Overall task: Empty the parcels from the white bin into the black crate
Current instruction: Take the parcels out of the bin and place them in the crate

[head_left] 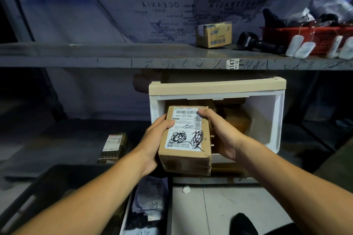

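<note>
- A flat packet [113, 146] with a printed label lies on the lower shelf [63, 135] at far left, well apart from the hands and playing no part in the work at hand.
- The black crate [47, 187] sits low at left, just below the left forearm; its dark rim is hard to make out, but it looks near enough to receive a parcel with a short swing down and left.
- The left hand [154, 143] grasps the left side of the cardboard parcel [186, 145], thumb over the label's edge and fingers wrapped underneath, likely to carry the weight from below.
- The parcel is held in the air, label upward, in front of the mouth of the white bin [275, 120], so it appears already out of the bin and not yet in the crate.
- The right hand [219, 135] clasps the parcel's right side, fingertips curled over the top corner; two hands on opposite sides keep the box level and steady.
- The white bin stands on the lower shelf with its open front turned toward the person, which makes reaching in easy. More brown parcels [236, 120] show inside, so the emptying seems far from finished.
- On the upper shelf [114, 57], to the right, stand a small carton [214, 34], a black handheld scanner [254, 41] and a red basket [313, 38].
</note>
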A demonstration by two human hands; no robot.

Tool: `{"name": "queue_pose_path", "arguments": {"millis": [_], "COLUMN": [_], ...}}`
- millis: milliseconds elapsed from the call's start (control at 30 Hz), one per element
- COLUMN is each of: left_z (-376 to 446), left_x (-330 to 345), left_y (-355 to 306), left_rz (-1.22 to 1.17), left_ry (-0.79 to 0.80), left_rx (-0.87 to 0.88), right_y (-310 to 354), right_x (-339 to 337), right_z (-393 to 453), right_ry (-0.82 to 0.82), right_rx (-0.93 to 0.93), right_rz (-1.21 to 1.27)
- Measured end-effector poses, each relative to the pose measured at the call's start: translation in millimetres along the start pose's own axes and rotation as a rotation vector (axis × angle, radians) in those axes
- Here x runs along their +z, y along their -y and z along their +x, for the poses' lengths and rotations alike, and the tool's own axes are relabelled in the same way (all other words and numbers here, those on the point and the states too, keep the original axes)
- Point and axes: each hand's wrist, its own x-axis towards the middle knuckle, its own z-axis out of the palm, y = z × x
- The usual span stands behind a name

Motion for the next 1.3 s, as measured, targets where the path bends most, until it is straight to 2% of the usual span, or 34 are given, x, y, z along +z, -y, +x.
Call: {"name": "queue_pose_path", "arguments": {"millis": [167,400,567,667,933,1133,1300], "left_z": [-5.8,-18.9,-23.1,-26.6,-40.8,-51.2,-58.7], "left_x": [-3.1,-10.3,-4.0,-5.4,-9.6,-11.0,-2.4], "left_y": [-8.1,-10.4,-9.3,-13.8,-25.2,-32.7,-19.6], "left_rz": [-0.016,0.063,-0.073,-0.076,-0.043,-0.29,-0.256], "left_ry": [-0.009,-0.019,-0.19,-0.262,-0.24,-0.208,-0.228], "left_rx": [-0.11,-0.157,-0.101,-0.09,-0.096,-0.028,-0.025], "right_y": [3.6,13.2,19.0,21.0,21.0,18.6,11.8], "right_x": [6.8,5.0,6.3,4.7,-0.4,10.9,31.7], "right_z": [-5.9,-17.0,-36.0,-46.5,-66.7,-72.7,-76.2], "right_ry": [-0.048,-0.161,-0.054,-0.022,0.108,0.028,0.036], "right_rx": [-0.01,-0.037,0.004,0.046,0.121,0.114,0.108], "right_rz": [0.052,0.187,0.152,0.084,-0.093,0.132,0.206]}}
